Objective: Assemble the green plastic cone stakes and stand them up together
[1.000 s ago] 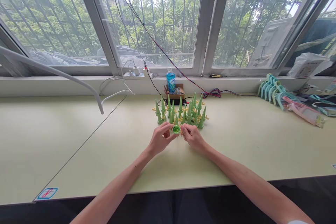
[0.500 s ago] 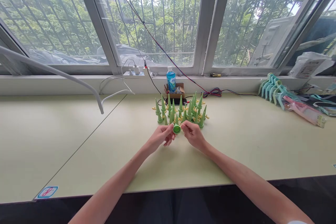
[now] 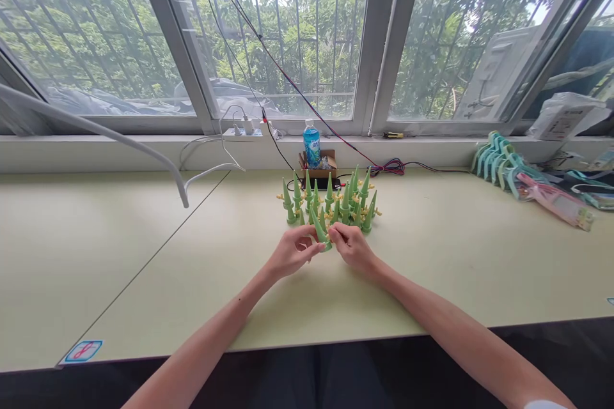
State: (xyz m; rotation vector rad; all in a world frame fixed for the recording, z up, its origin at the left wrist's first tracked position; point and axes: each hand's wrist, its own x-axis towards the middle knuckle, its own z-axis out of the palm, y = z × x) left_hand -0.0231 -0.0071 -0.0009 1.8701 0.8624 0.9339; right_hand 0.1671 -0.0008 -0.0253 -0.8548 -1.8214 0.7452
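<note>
A small green cone-shaped plastic spike (image 3: 318,231) is held between both hands over the pale green table (image 3: 432,255), tip tilted up and to the left. My left hand (image 3: 290,254) pinches its base from the left. My right hand (image 3: 352,246) pinches it from the right. Just behind them stands a cluster of several upright green spikes (image 3: 330,201) with small yellow side parts.
A blue-labelled bottle (image 3: 311,146) and a small cardboard box (image 3: 321,165) sit at the window sill behind the cluster. Red and black wires (image 3: 391,168) run along the sill. A white tube (image 3: 119,140) slants in at left. Teal packaged items (image 3: 508,169) lie far right.
The spike was turned in my fingers: its round open base faced me before, and now its side shows with the tip pointing up-left. Both hands stayed in place.
</note>
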